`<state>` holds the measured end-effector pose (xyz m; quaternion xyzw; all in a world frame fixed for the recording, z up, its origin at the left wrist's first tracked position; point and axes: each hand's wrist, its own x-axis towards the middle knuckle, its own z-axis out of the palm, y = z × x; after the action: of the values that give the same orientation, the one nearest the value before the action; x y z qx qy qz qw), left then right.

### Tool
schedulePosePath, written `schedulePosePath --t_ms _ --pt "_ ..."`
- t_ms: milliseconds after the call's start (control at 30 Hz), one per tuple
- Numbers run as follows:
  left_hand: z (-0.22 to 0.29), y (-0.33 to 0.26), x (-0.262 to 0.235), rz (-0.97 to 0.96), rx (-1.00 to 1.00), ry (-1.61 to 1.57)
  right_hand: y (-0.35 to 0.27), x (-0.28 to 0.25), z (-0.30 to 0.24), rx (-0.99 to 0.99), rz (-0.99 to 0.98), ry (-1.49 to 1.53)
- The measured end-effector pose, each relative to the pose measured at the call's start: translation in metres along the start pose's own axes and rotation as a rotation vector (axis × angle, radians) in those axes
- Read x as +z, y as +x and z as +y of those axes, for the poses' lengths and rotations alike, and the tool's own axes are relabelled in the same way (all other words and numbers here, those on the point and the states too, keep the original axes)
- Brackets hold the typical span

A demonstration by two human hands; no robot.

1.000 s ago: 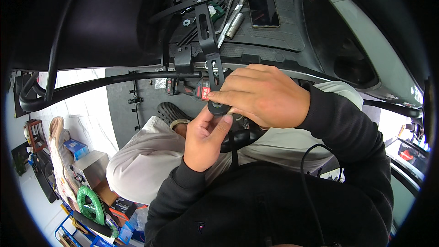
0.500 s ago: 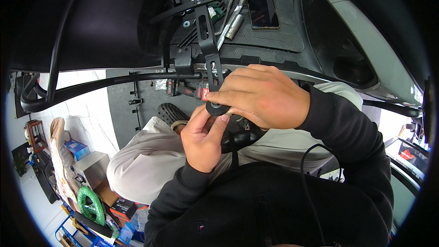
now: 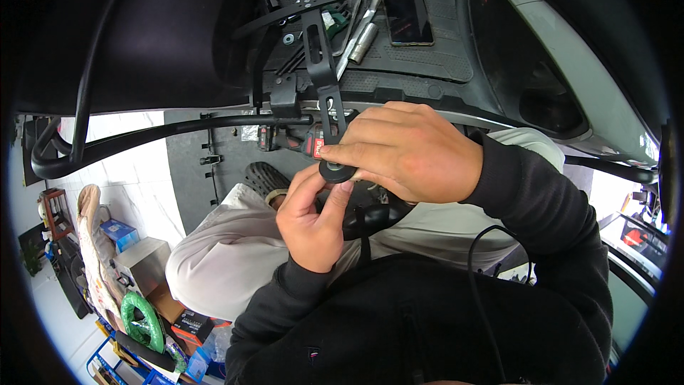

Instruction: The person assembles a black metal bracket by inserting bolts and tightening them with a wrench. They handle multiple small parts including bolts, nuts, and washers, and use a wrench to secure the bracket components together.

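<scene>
Black disc (image 3: 337,172) sits at the near end of the slotted black bracket (image 3: 322,71); our left hand (image 3: 311,224) pinches the disc's edge between thumb and forefinger, while our right hand (image 3: 413,153) grasps the bracket's end. Beyond, we see a phone (image 3: 407,8) on the dark mat (image 3: 438,63).

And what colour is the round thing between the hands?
The round piece is black; it shows best in the head view.
</scene>
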<state>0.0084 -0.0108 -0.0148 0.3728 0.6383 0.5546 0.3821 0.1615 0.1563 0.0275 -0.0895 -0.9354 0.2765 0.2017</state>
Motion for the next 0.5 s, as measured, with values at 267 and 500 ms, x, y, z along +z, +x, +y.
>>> schedulePosePath --t_ms 267,500 --pt "-0.0005 0.0024 0.0012 -0.166 -0.343 -0.385 0.0001 0.0006 0.0001 0.002 -0.058 -0.003" --pt "-0.0043 -0.0022 0.0040 -0.004 -0.036 -0.003 -0.0001 0.0017 0.0004 0.009 -0.036 -0.015"
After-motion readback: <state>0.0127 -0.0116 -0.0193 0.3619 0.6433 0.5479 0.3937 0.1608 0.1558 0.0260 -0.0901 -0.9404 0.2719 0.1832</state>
